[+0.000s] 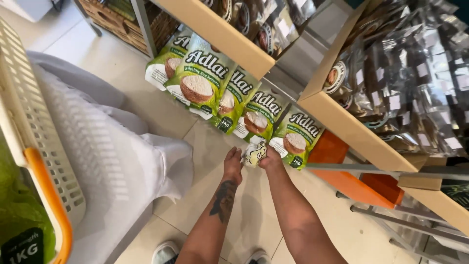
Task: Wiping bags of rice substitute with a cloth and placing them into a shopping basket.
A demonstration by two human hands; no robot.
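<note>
Green and white bags (254, 115) stand in a row on the tiled floor (161, 112) under a wooden shelf (229, 36). Both hands reach far down: left hand (233, 160) and right hand (270, 159) grasp one small pale pouch (254, 153) between them, just near the row. A cream basket (29, 127) hangs at left.

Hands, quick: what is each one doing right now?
Left hand: closed on the small pale packet.
Right hand: closed on the same packet, beside the green pouches on the floor.

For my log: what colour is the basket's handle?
Orange handle on a cream basket; head view.
</note>
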